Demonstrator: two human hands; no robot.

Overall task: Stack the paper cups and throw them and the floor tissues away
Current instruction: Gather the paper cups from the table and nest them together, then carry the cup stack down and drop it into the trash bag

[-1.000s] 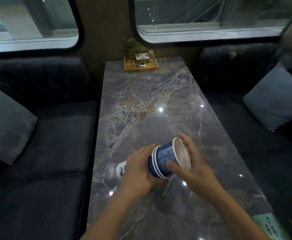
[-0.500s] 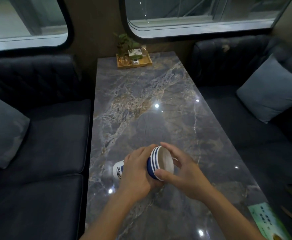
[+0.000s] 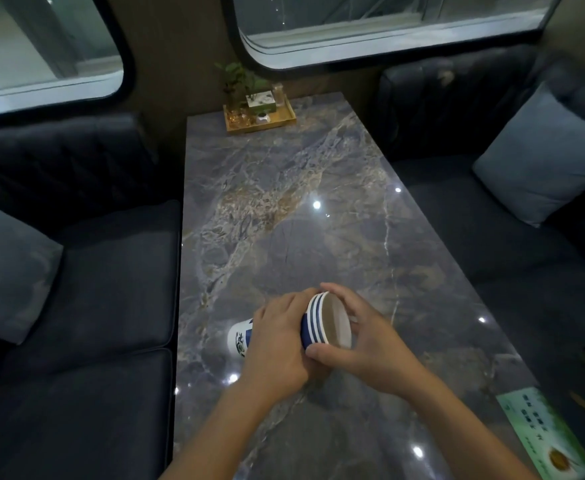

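Note:
A stack of blue and white paper cups [image 3: 322,322] lies sideways above the marble table [image 3: 284,209], its open mouth facing right. My left hand [image 3: 277,344] wraps around the stack's body, and the white base [image 3: 240,337] sticks out to the left of it. My right hand [image 3: 367,344] cups the rims, thumb below and fingers over the top edge. The cups sit nested with several white rims close together. No floor tissues are in view.
A wooden tray [image 3: 261,117] with a small plant and jars stands at the table's far end. Dark sofas flank the table, with a grey cushion [image 3: 547,157] on the right and another [image 3: 7,268] on the left. A green card [image 3: 544,434] lies at the near right corner.
The top cup, which stuck out to the right, has been pushed fully into the stack. My hands have moved closer together and the camera has tipped slightly down.

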